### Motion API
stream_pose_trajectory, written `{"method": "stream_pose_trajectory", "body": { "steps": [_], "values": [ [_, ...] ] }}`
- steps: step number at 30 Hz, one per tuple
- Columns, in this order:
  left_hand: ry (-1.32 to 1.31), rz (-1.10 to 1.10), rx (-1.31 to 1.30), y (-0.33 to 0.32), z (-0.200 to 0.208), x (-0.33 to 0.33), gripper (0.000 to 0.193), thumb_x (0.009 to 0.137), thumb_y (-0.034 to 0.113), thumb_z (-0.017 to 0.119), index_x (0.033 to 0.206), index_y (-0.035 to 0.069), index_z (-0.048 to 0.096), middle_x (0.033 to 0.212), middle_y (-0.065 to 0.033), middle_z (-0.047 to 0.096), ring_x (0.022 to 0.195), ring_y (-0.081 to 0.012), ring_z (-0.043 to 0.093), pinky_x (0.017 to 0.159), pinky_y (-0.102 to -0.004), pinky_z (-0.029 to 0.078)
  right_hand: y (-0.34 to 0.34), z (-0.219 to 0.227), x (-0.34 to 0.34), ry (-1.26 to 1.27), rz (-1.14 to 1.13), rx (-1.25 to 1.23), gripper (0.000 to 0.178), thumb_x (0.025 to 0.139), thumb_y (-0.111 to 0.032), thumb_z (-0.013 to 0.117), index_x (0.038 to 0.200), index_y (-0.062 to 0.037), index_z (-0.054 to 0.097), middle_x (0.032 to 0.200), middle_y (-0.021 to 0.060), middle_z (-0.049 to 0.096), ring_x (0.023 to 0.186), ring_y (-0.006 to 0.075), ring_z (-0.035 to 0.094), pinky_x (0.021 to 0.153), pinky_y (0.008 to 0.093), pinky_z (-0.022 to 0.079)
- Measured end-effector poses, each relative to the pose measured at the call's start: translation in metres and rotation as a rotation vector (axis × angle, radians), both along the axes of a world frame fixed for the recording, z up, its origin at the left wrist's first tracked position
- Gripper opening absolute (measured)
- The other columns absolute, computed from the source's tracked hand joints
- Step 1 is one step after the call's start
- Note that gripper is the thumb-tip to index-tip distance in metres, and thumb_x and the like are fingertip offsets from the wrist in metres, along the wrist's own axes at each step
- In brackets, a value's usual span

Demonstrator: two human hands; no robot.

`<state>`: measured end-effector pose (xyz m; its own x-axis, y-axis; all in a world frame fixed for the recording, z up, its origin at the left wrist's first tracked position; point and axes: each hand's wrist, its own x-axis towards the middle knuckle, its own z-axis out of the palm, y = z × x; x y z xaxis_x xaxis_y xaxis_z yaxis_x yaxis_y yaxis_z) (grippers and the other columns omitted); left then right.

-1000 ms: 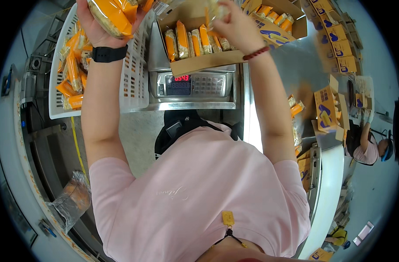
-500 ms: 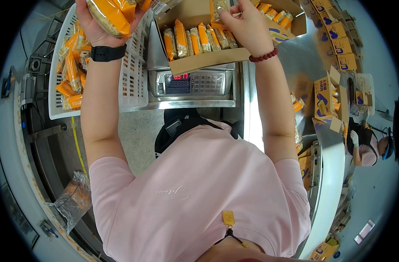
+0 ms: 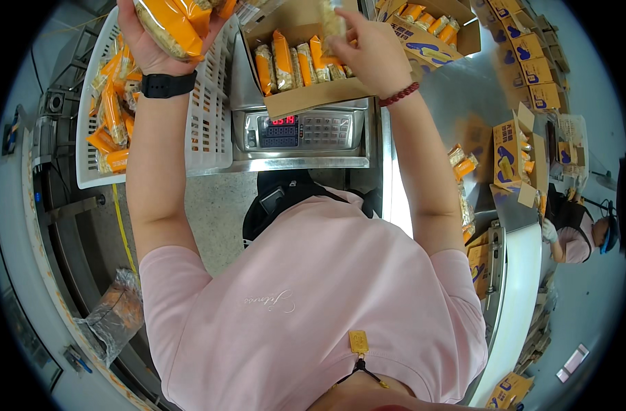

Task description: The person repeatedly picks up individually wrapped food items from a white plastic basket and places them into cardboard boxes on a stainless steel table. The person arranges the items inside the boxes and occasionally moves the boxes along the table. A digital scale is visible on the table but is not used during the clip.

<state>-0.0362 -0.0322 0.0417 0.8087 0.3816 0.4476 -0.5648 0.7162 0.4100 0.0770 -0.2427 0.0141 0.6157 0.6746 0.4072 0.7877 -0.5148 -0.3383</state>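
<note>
My left hand (image 3: 140, 42) is closed around several orange-and-clear snack packets (image 3: 170, 31), above the white plastic basket (image 3: 209, 133) at the left. More of the same packets fill that basket. In the fingers of my right hand (image 3: 376, 56) is one clear-sided snack packet (image 3: 331, 26), tilted upright over an open cardboard box (image 3: 306, 103). A row of packets (image 3: 283, 61) stands on end inside the box. Beneath the box is a metal weighing scale (image 3: 299, 130) with a lit red display. My right hand hides part of the row's right end.
A second open box (image 3: 432, 53) of packets stands at the far right on the steel table (image 3: 450, 92). Further right are another filled box (image 3: 508, 154), loose packets (image 3: 465, 166) and a line of yellow boxes (image 3: 535, 72). A co-worker (image 3: 574, 229) is at the right edge.
My right hand has shifted slightly left and down over the box with its packet. My left hand has hardly moved. The scale's red reading has changed.
</note>
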Motion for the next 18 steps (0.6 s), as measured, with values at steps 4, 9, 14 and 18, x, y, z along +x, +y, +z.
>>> {"method": "stream_pose_trajectory", "body": {
  "steps": [4, 9, 14, 18],
  "values": [
    [0.027, 0.000, -0.019, 0.003, 0.000, -0.003, 0.072, 0.078, 0.060, 0.045, 0.119, 0.002, 0.047, 0.112, -0.0173, 0.055, 0.104, -0.0293, 0.052, 0.093, -0.0398, 0.039, -0.004, -0.015, -0.012, 0.080, 0.125, 0.076, 0.036, 0.080, -0.034, 0.056, 0.103, -0.0060, 0.058, 0.079, 0.0146, 0.063, 0.069, 0.0276, 0.061, 0.063, 0.0363, 0.048],
    [-0.028, 0.016, 0.082, 0.004, -0.003, -0.002, 0.060, 0.082, 0.051, 0.049, 0.115, 0.001, 0.049, 0.108, -0.0152, 0.057, 0.098, -0.0253, 0.056, 0.085, -0.0367, 0.045, -0.020, -0.012, -0.085, 1.436, 0.538, -0.350, 0.042, 0.082, -0.045, 0.056, 0.098, -0.0066, 0.061, 0.081, 0.0060, 0.061, 0.068, 0.0160, 0.059, 0.060, 0.0269, 0.049],
    [0.366, 0.251, -0.015, 0.010, -0.005, -0.003, 0.090, 0.063, 0.060, 0.060, 0.132, 0.010, 0.031, 0.132, -0.0115, 0.037, 0.125, -0.0271, 0.032, 0.105, -0.0444, 0.019, -0.014, -0.056, -0.093, 2.171, 0.150, 0.612, 0.056, 0.088, -0.042, 0.045, 0.124, -0.0026, 0.032, 0.118, 0.0207, 0.046, 0.101, 0.0332, 0.053, 0.082, 0.0441, 0.048],
    [0.327, 0.123, -0.016, 0.006, -0.011, 0.008, 0.093, 0.065, 0.057, 0.061, 0.133, 0.003, 0.028, 0.135, -0.0154, 0.033, 0.126, -0.0259, 0.032, 0.104, -0.0374, 0.022, -0.023, -0.086, -0.061, 1.833, -0.041, 1.250, 0.029, 0.088, -0.014, 0.044, 0.111, 0.0025, 0.042, 0.109, 0.0169, 0.051, 0.098, 0.0312, 0.054, 0.080, 0.0458, 0.048]
  ]
}}
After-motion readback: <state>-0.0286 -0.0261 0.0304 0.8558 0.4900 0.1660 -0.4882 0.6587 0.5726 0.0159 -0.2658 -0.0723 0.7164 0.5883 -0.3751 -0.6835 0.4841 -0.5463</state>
